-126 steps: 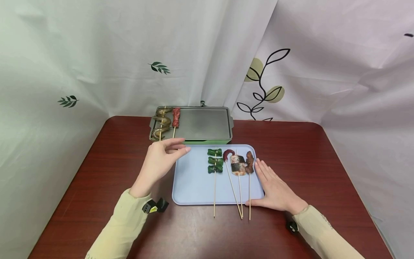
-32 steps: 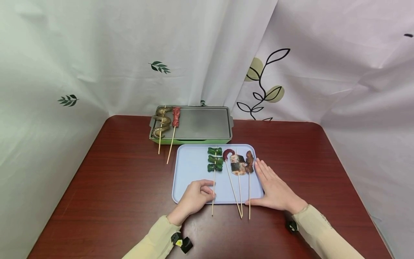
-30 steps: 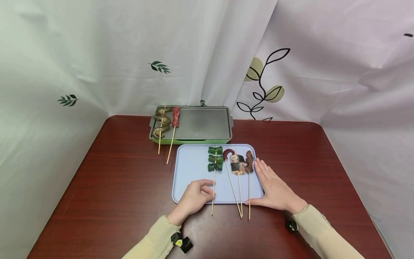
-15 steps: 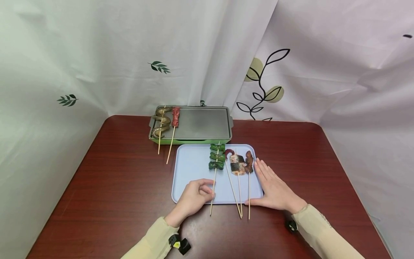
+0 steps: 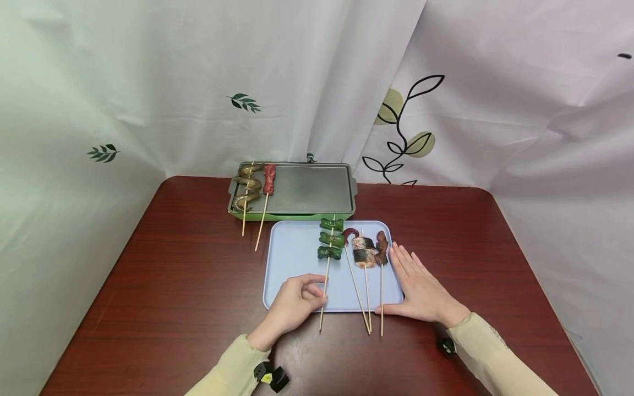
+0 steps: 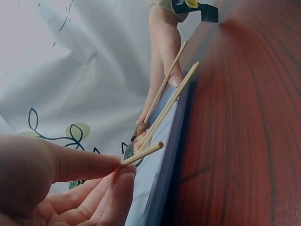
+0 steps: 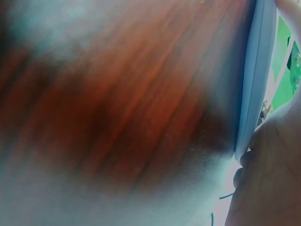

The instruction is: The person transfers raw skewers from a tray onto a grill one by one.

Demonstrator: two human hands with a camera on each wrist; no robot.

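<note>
My left hand pinches the bare stick of a green pepper skewer between thumb and fingers. Its three green pieces look raised a little off the blue tray, and the tip reaches past the far rim. In the left wrist view, the stick's blunt end juts out beyond the fingertips. My right hand lies flat with straight fingers along the tray's right edge, thumb at the near rim. Beside the pepper lie a dark red tentacle skewer, a fish-like skewer with dark skin and a brown meat skewer.
Behind the tray stands a green-sided grill with a grey plate. A shrimp skewer and a red meat skewer lie at its left, sticks hanging over the front. Brown table surrounds them; white curtains hang behind.
My left hand has come from beside the grill to the pepper skewer and taken its stick. That skewer has since shifted away from me and up slightly. The right hand has stayed put.
</note>
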